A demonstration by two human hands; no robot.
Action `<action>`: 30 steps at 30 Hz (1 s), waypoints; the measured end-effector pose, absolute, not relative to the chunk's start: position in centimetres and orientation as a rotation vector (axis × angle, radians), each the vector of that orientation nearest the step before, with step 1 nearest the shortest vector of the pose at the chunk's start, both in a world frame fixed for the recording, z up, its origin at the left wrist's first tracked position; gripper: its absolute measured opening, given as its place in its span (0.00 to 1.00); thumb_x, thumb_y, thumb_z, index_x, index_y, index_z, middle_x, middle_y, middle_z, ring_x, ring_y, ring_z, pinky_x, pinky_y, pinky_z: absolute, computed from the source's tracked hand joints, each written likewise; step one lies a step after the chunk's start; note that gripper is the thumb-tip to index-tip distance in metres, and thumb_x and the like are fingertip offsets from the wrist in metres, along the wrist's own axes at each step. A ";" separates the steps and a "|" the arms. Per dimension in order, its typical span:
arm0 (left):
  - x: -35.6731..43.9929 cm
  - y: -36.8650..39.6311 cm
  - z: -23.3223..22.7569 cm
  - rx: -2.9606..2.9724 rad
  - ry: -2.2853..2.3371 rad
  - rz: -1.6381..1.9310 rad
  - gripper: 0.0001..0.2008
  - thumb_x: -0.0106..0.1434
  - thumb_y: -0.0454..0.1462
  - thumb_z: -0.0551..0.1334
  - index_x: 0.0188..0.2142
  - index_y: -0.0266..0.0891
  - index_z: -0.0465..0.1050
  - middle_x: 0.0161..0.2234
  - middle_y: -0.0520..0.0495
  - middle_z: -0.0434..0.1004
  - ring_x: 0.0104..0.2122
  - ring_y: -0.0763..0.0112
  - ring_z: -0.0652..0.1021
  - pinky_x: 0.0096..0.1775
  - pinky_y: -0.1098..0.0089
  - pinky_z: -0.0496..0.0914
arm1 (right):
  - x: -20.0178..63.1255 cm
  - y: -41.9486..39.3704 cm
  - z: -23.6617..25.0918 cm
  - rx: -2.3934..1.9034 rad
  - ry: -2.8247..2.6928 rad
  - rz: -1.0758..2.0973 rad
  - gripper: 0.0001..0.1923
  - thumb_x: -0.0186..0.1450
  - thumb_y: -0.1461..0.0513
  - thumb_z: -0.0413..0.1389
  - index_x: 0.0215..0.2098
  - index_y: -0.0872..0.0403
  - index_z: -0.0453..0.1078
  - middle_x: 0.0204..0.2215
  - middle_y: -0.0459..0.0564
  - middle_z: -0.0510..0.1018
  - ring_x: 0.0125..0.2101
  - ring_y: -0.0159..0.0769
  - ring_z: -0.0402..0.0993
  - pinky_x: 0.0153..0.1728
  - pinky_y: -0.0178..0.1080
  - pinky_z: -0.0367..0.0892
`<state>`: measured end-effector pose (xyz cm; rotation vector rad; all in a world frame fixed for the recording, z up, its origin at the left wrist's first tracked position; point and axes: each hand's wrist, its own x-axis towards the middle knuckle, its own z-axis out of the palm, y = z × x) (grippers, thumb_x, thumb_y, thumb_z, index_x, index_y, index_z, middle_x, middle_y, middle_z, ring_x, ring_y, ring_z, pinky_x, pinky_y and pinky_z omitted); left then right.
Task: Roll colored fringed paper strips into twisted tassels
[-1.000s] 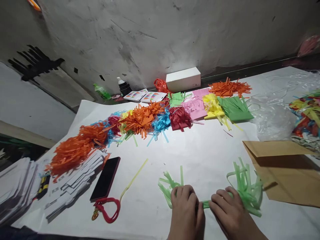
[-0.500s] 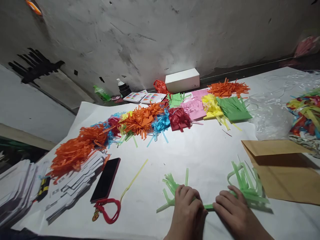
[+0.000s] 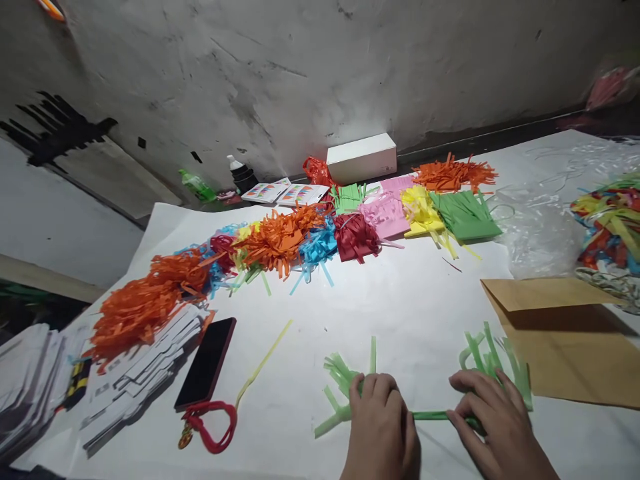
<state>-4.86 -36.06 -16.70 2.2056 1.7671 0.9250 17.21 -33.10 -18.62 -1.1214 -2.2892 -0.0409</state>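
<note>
A light green strip of fringed tissue paper [image 3: 431,415] lies across the white table in front of me, its middle rolled into a thin twist. My left hand [image 3: 381,420] is closed over the left part of the twist, and loose green fringe [image 3: 341,373] fans out beyond its fingers. My right hand [image 3: 493,417] grips the right part, thumb and fingers curled on the roll. More green fringe [image 3: 493,353] spreads past the right fingertips. A bare stretch of twisted paper shows between the two hands.
A brown paper envelope [image 3: 575,340] lies to the right. On the left are a phone [image 3: 207,363] with a red cord [image 3: 220,427], a yellow strip [image 3: 263,363] and stacked white papers [image 3: 145,380]. Behind runs a row of coloured fringes [image 3: 280,240], with a white box [image 3: 361,159] by the wall.
My right hand has shifted right and opened its grip a little wider, so a longer, thinner length of green twist shows between the hands. My left hand stays nearly in place.
</note>
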 end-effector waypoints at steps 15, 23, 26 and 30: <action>-5.1 -34.4 -16.1 2.607 1.437 0.565 0.11 0.58 0.22 0.63 0.28 0.39 0.70 0.29 0.50 0.74 0.28 0.68 0.74 0.29 0.69 0.68 | 13.4 -33.3 -17.3 -0.866 -2.232 0.019 0.20 0.73 0.72 0.41 0.35 0.55 0.72 0.28 0.48 0.76 0.32 0.37 0.69 0.52 0.48 0.58; -5.1 -35.8 -12.7 1.075 1.140 0.679 0.17 0.58 0.49 0.70 0.30 0.36 0.79 0.23 0.52 0.73 0.26 0.73 0.70 0.32 0.71 0.62 | 15.8 -33.5 -13.2 -0.615 -2.332 -0.009 0.16 0.74 0.71 0.43 0.46 0.60 0.73 0.35 0.54 0.80 0.38 0.39 0.76 0.57 0.49 0.60; -4.1 -36.0 -12.8 0.808 0.984 0.755 0.26 0.48 0.55 0.75 0.24 0.34 0.73 0.21 0.55 0.65 0.24 0.77 0.63 0.31 0.72 0.57 | 15.8 -33.9 -11.9 -0.652 -2.211 0.180 0.10 0.72 0.71 0.49 0.44 0.57 0.71 0.30 0.50 0.78 0.32 0.35 0.75 0.53 0.45 0.68; -2.9 -36.3 -13.6 0.972 0.972 0.989 0.25 0.53 0.56 0.73 0.24 0.36 0.72 0.22 0.53 0.65 0.25 0.76 0.63 0.30 0.72 0.57 | 15.4 -34.7 -12.1 -0.748 -1.936 0.586 0.08 0.72 0.68 0.52 0.46 0.52 0.70 0.33 0.49 0.78 0.35 0.34 0.78 0.39 0.33 0.76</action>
